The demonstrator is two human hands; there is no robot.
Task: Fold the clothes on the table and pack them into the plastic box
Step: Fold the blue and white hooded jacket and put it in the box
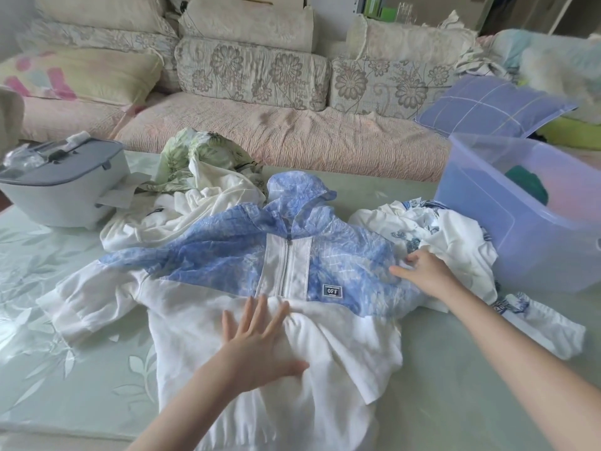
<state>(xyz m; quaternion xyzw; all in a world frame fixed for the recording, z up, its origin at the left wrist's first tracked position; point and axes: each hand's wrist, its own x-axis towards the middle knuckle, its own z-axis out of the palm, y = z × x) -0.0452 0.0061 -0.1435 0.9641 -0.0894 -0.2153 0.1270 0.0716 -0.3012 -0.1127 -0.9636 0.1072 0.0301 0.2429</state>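
Left hand [260, 346] flat, fingers spread wide, palm pressing down on the white lower front of the hooded jacket [270, 288], gripping nothing, just pinning the cloth. Right hand [422, 271] reaches out to the jacket's blue shoulder, fingers curled loosely at the spot where its sleeve meets the heap beside it; whether they have pinched any fabric I cannot tell, the fingertips are half lost in white folds. The jacket itself lies face up and spread across the table [455, 402], hood pointing away, zip down the chest, a small dark patch reading OFF just right of the zip, one sleeve stretched off to the left. Touching its right shoulder sits a crumpled white garment with blue print [448, 236], a piece of it trailing toward the near right. Behind the hood, a rumpled white garment [201, 206] and, on top of that, a green leaf-print one [201, 157]. Far right, the translucent plastic box [520, 229] stands open on the table's edge, something dark green already inside. Far left, a grey lidded container [65, 187]. Beyond it all, a sofa [260, 131] with floral cushions.
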